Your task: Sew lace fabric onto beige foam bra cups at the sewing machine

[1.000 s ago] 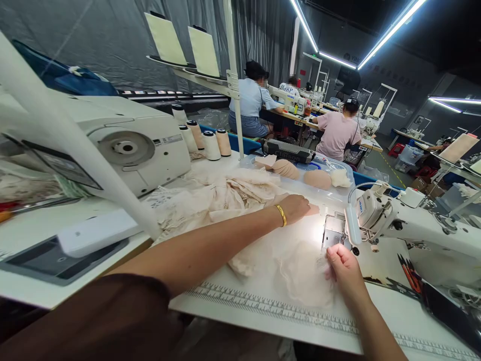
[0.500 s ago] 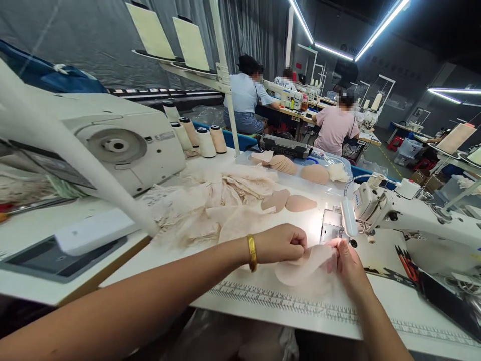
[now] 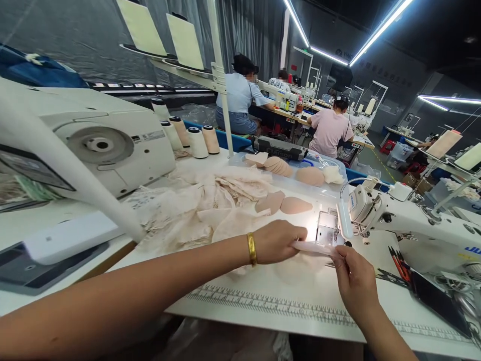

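Note:
A pale pink piece of sheer fabric [image 3: 314,247] is pulled taut between my hands, its upper edge forming a narrow band. My left hand [image 3: 278,241], with a gold bracelet [image 3: 251,248] at the wrist, pinches one end. The other end is gripped by the fingers of my right hand [image 3: 355,275]. Below the band the sheer cloth hangs over the white table and is hard to make out. Just beyond the fabric is the lit needle plate [image 3: 326,228] of a sewing machine [image 3: 376,210]. Two beige cup-shaped pieces [image 3: 296,205] lie behind my left hand.
Heaped cream lace fabric [image 3: 203,205] covers the table at left. A clear plastic tray [image 3: 334,189] holds more beige pieces. Thread cones [image 3: 198,144] stand behind. At right lie red-handled snips [image 3: 400,263] and a black phone [image 3: 438,303]. A measuring tape [image 3: 263,302] runs along the front edge. Co-workers sit farther back.
My hands have spread slightly apart. The fabric, loosely curved before, is now stretched into a straight band near the needle plate. The camera view has shifted a little to the right.

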Available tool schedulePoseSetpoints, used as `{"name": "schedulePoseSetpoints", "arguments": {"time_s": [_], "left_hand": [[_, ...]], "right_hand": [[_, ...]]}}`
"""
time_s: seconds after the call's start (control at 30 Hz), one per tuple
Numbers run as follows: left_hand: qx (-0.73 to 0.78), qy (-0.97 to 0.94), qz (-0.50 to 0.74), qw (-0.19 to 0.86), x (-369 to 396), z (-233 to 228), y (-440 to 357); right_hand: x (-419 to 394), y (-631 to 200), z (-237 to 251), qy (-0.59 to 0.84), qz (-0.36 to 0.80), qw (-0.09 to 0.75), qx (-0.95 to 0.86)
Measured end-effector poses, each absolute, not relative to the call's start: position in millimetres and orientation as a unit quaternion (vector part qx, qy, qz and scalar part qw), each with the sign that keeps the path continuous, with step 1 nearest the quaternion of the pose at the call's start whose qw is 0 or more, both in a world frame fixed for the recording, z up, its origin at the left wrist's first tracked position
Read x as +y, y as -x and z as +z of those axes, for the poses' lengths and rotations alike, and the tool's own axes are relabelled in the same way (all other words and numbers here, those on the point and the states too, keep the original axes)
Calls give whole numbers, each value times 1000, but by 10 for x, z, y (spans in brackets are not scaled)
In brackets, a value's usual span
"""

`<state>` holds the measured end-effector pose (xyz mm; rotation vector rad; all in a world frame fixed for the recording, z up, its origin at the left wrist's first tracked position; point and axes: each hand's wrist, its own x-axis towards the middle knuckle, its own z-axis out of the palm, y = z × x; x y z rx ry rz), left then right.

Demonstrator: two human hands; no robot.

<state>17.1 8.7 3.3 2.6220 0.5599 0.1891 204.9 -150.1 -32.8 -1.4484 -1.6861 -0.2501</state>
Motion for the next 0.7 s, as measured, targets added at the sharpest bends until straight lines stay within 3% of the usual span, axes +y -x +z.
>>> {"name": "schedulePoseSetpoints", "arguments": {"time_s": [0.1, 0.17, 0.27, 0.4, 0.7], "left_hand": [[245, -955, 168, -12, 163, 75, -89], [231, -953, 182, -73, 186, 98, -43], [126, -973, 191, -24, 167, 47, -86], [-37, -981, 188, -9, 103, -184, -446], [-23, -975, 211, -67, 137, -660, -859]], "right_hand": [[-1340, -2069, -431, 547, -163, 408, -713], [-1232, -2151, -518, 530, -199, 348, -747], [-1130, -2386, -650, 489, -220, 237, -810], [-1132, -2691, -762, 463, -186, 168, -850], [-1302, -2861, -786, 546, -131, 202, -802]]}}
